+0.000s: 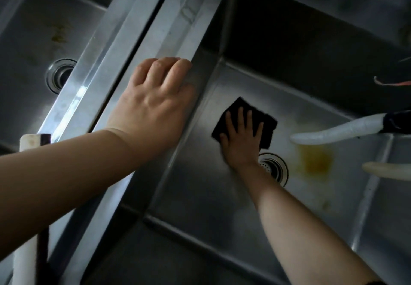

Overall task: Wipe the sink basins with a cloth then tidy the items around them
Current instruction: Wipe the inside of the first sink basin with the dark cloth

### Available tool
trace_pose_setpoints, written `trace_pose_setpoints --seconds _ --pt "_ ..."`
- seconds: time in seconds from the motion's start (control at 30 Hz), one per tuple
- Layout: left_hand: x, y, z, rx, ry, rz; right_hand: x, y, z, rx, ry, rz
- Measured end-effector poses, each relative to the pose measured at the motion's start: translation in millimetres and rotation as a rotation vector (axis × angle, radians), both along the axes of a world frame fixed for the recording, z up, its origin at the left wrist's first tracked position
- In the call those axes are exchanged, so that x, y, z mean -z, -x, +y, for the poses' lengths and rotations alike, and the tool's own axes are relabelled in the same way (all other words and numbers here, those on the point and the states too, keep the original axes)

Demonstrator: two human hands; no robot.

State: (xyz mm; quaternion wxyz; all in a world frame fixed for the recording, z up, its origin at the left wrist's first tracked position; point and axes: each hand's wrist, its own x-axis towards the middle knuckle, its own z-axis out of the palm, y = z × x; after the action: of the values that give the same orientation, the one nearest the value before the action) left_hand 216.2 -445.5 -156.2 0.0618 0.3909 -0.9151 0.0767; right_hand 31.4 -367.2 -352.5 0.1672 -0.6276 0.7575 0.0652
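Wiping the right basin floor with the cloth.

I am pressing the right hand, fingers spread flat, on the dark cloth just beyond the drain; the left hand, fingers together, is bracing on the rim. Next I judge the yellow stain beside the drain needs scrubbing.

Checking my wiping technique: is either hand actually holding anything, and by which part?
Neither grips. The right hand presses flat on the middle of the dark square cloth; the left hand rests on the steel sink rim.
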Motion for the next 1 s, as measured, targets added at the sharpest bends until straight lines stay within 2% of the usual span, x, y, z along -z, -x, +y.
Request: trace_pose_setpoints --seconds 0.17,0.3,0.4,0.5,0.57,0.77,0.87,1.0 --pt "-2.6 -0.3 2.1 0.025 -0.006 -0.015 2.4 -41.8 79.4 -0.159 -0.001 -0.060" --pt "-1.9 -0.1 2.3 0.044 0.022 0.004 -5.0 -63.6 134.1 -0.315 -0.088 -0.112" --pt "-3.8 -0.6 1.6 0.050 0.012 0.002 -8.2 -56.9 142.0 -0.396 -0.125 -0.114" --pt "-4.4 -1.0 1.7 0.053 0.006 0.004 -9.8 -30.8 116.3 -0.478 -0.094 -0.111" --pt "-3.7 -0.3 1.5 0.048 -0.001 0.015 -10.2 -8.5 86.5 -0.466 -0.063 -0.079" --pt "-0.9 -0.7 0.0 0.041 0.028 0.028 -3.8 44.5 -2.4 -0.254 -0.012 0.062" --pt "0.1 -0.8 1.0 0.030 0.034 0.026 -2.7 51.2 -21.2 -0.155 -0.022 0.069" --pt "-0.4 -1.6 1.6 0.023 0.038 0.006 -6.8 36.4 -18.0 -0.126 -0.049 0.057"
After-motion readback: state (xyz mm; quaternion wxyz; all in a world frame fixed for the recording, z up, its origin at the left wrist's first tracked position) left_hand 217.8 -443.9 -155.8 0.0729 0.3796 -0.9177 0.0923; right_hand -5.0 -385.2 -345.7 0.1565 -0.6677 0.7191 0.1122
